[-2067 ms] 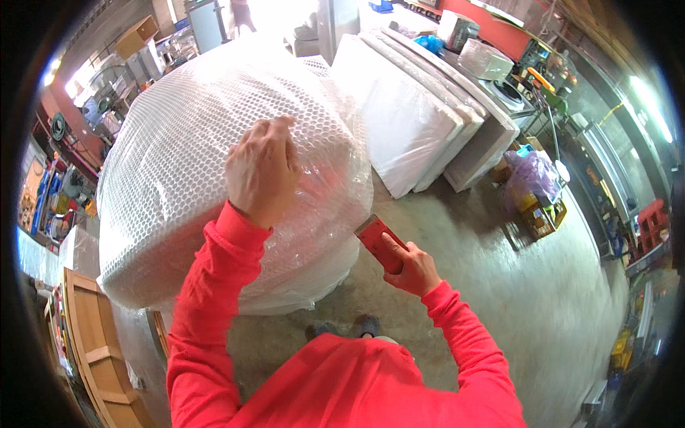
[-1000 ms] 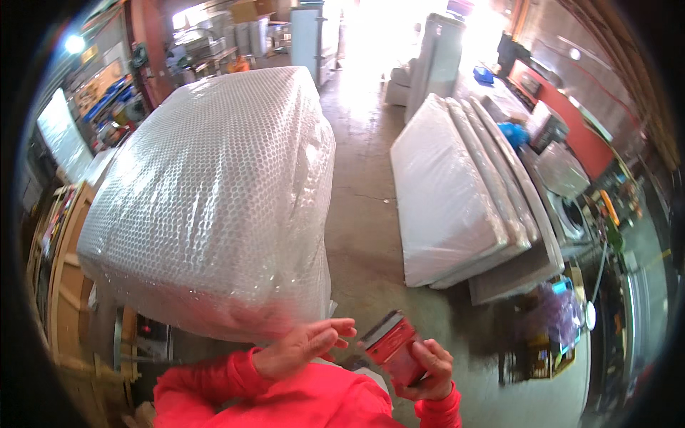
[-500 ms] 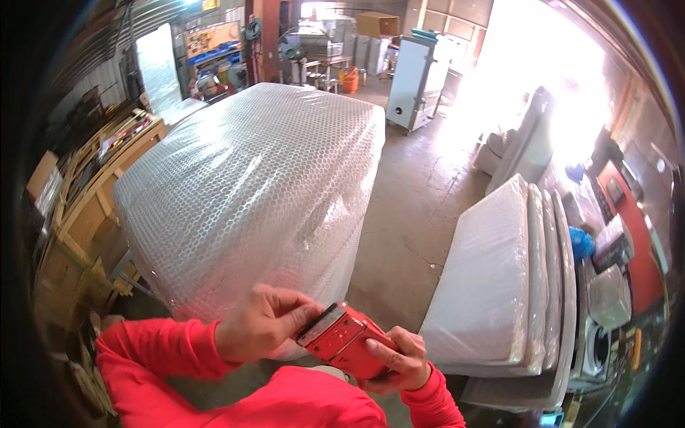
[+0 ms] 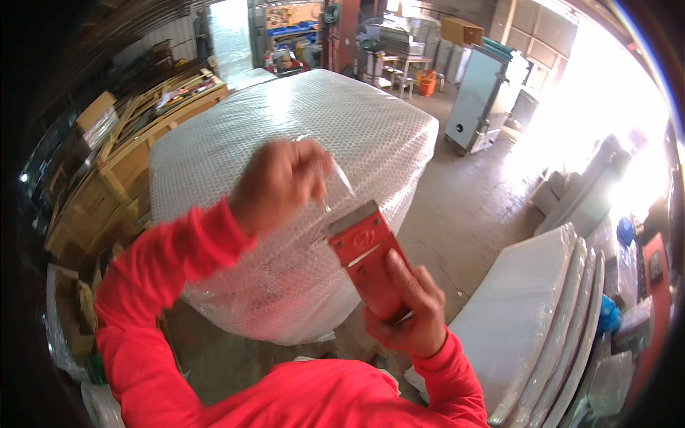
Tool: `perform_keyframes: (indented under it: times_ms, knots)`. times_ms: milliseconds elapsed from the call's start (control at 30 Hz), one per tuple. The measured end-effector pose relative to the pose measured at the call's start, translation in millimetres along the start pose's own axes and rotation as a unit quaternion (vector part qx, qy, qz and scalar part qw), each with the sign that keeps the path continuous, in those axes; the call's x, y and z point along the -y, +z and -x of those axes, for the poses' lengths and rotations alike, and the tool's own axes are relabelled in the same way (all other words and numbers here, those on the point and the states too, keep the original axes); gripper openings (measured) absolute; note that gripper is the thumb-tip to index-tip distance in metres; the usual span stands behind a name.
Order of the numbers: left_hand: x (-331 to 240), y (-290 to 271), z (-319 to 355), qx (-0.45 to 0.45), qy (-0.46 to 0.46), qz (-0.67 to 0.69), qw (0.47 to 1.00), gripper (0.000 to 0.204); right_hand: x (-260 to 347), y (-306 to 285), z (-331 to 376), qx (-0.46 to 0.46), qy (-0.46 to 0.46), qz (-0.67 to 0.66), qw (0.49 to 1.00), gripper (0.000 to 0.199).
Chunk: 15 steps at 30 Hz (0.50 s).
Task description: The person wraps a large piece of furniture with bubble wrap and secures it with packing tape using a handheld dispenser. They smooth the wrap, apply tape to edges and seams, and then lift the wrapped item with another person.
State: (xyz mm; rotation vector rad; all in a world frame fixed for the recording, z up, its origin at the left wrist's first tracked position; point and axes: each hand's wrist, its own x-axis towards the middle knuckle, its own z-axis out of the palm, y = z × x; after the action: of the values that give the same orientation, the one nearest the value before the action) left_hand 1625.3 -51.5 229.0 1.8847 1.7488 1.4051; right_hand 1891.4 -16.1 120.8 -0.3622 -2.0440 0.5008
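My right hand (image 4: 414, 310) grips a red tape dispenser (image 4: 365, 258) with a pale metal edge at its far end, tilted toward the upper left. My left hand (image 4: 282, 178), blurred by motion, is raised with its fingers pinched on the end of a clear strip of packing tape (image 4: 343, 178). The strip runs from these fingers toward the dispenser's metal edge; whether it still joins the dispenser I cannot tell. Below and beyond both hands stands a large block wrapped in bubble wrap (image 4: 342, 107), whose contents are hidden. Neither hand visibly touches the wrap.
At the right lean several white plastic-wrapped panels (image 4: 510, 292). A wooden bench (image 4: 121, 160) with tools lines the left side. Farther back are a light-coloured cabinet on casters (image 4: 477, 100), an orange bucket (image 4: 426, 83) and a shelving rack. Bright light pours through an opening at the far right.
My left hand has moved up and away from the dispenser, drawing a clear strip with it. The dispenser has turned more upright. The whole view has shifted leftward.
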Motion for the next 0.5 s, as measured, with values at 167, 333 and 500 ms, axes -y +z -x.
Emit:
perform_keyframes:
  times_ms: [167, 333, 500]
  knots:
    - [67.3, -24.9, -70.0, -0.061, -0.03, -0.295, 0.953, 0.03, -31.0, -16.2, -72.8, 0.149, 0.088, -0.09, 0.981, 0.059]
    - [116.8, -0.8, -54.2, -0.048, -0.121, -0.445, 0.886, 0.037, -57.0, 6.8, -126.5, 0.351, 0.113, -0.051, 0.928, 0.04]
    - [105.4, -17.8, -44.3, -0.019, -0.096, -0.417, 0.904, 0.049, -49.3, -7.3, -137.0, 0.335, 0.065, -0.039, 0.939, 0.034]
